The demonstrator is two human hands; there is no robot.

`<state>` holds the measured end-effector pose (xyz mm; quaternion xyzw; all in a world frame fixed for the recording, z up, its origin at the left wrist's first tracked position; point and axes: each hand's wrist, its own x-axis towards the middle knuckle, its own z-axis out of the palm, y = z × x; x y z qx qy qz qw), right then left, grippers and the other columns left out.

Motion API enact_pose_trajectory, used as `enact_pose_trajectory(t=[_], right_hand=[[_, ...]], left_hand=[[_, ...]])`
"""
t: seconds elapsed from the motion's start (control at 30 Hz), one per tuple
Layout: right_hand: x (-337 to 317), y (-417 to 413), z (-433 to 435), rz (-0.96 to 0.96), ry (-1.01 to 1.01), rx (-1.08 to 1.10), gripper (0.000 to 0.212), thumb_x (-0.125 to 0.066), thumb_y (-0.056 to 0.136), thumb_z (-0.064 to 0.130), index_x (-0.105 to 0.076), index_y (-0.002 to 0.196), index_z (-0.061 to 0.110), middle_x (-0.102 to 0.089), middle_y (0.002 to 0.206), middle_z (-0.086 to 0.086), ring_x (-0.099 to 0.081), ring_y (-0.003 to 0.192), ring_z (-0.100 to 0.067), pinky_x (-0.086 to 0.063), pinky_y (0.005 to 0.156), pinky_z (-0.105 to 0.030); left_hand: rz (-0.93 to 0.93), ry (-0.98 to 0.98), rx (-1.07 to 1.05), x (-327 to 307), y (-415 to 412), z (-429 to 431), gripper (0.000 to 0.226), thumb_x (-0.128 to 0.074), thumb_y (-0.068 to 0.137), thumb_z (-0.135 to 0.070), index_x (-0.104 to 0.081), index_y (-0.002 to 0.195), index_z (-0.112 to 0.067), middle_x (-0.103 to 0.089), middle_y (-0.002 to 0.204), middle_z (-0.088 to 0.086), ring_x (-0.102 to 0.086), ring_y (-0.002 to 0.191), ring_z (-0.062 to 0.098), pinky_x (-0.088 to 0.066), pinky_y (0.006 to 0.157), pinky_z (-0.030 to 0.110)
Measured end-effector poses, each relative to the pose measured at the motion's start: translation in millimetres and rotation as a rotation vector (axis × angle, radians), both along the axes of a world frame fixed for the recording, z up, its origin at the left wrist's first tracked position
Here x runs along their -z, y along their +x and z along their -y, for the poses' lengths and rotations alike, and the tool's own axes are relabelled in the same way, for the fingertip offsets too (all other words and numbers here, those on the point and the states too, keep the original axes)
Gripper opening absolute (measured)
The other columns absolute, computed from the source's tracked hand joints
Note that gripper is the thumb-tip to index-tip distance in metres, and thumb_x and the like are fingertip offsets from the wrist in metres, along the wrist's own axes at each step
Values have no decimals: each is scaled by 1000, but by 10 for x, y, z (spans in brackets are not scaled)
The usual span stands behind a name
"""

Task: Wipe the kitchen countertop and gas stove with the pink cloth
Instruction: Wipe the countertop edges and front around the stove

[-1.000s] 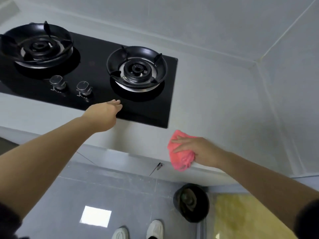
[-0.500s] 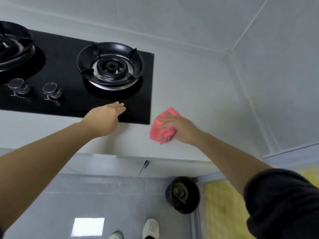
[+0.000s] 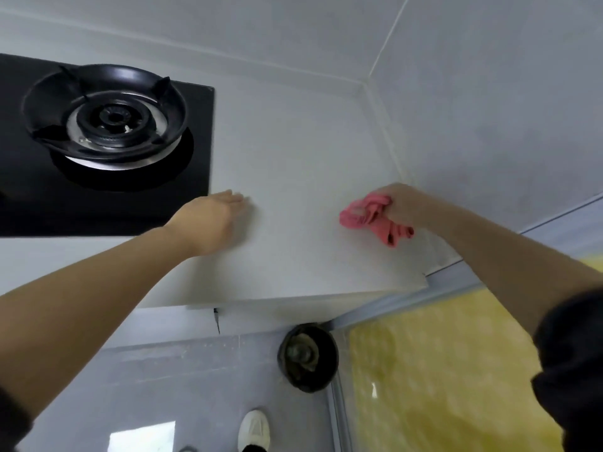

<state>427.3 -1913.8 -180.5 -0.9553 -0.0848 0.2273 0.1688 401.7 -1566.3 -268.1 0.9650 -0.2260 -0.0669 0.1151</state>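
Bunching the pink cloth (image 3: 368, 218) in my right hand (image 3: 403, 205), grip closed round it, I hold it on the counter (image 3: 293, 141) by the right wall. My left hand (image 3: 212, 220) lies flat, fingers straight, beside the stove (image 3: 26, 203), likely bracing my reach.

The pale countertop (image 3: 293, 151) carries a black gas stove (image 3: 107, 151) on its left part. Just right of the stove a left hand (image 3: 208, 223) lies flat on the surface; farther right, a bunched pink cloth (image 3: 375, 220) touches it, gripped by the right hand (image 3: 404, 203).
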Motion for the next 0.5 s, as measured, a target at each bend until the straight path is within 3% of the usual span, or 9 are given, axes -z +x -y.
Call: enact_pose_trajectory(t=[0.07, 0.1, 0.17, 0.3, 0.4, 0.5], right_hand=[[152, 191, 127, 135, 21, 41, 29, -58, 75, 0, -73, 87, 21, -69, 64, 2, -66, 56, -24, -43, 49, -18], [289, 271, 189, 198, 0, 32, 25, -62, 78, 0, -72, 96, 13, -72, 79, -4, -67, 71, -29, -42, 57, -16], [534, 372, 292, 238, -96, 105, 31, -65, 83, 7, -65, 114, 14, -60, 113, -8, -59, 96, -26, -43, 75, -20], [697, 373, 364, 175, -395, -57, 35, -63, 85, 15, -58, 120, 10, -51, 122, -15, -58, 107, -33, -47, 91, -37], [573, 162, 345, -280, -606, -273, 33, -52, 91, 9, -58, 123, 6, -61, 122, -17, -60, 108, -31, -48, 88, -35], [465, -141, 348, -877, -607, -172, 48, -40, 90, -8, -43, 138, -3, -55, 123, -27, -57, 108, -37, -47, 89, -45]], left_hand=[[20, -6, 29, 67, 26, 152, 59, -44, 90, -5, -35, 148, -13, -37, 152, 3, -30, 142, 19, -28, 111, 30], [26, -11, 33, 102, 46, 219, 60, -44, 89, -5, -35, 148, -14, -36, 152, 2, -29, 143, 19, -27, 112, 30], [30, -20, 30, 156, 116, 350, 60, -44, 89, -5, -35, 148, -15, -34, 154, 1, -27, 144, 18, -26, 112, 28], [24, -17, 55, 234, 247, 574, 59, -45, 90, -4, -35, 148, -12, -33, 154, 3, -26, 145, 19, -23, 113, 26], [-27, 1, 31, 186, 296, 715, 61, -43, 91, -5, -31, 150, -15, -29, 156, -1, -23, 145, 17, -26, 112, 27], [-32, -5, 13, 22, 361, 878, 61, -41, 91, -7, -31, 150, -19, -30, 156, -3, -22, 146, 16, -27, 112, 29]])
